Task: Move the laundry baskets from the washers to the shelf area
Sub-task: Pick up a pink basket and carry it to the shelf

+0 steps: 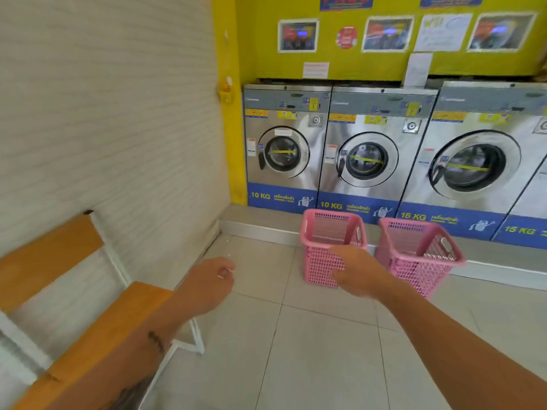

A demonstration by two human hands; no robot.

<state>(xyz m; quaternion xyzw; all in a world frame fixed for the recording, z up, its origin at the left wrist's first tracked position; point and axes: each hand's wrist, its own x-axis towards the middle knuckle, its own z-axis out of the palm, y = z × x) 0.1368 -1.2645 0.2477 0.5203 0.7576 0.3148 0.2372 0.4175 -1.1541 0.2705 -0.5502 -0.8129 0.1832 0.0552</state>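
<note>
Two empty pink laundry baskets stand on the tiled floor against the step below the washers. The left basket is upright; the right basket leans a little. My right hand reaches out in front of the left basket's near rim, fingers apart, holding nothing; whether it touches the rim I cannot tell. My left hand hangs over the floor to the left, loosely curled and empty. No shelf is in view.
A row of steel front-load washers lines the yellow back wall on a raised grey step. A wooden bench with a white frame stands along the white left wall. Tiled floor lies between me and the baskets.
</note>
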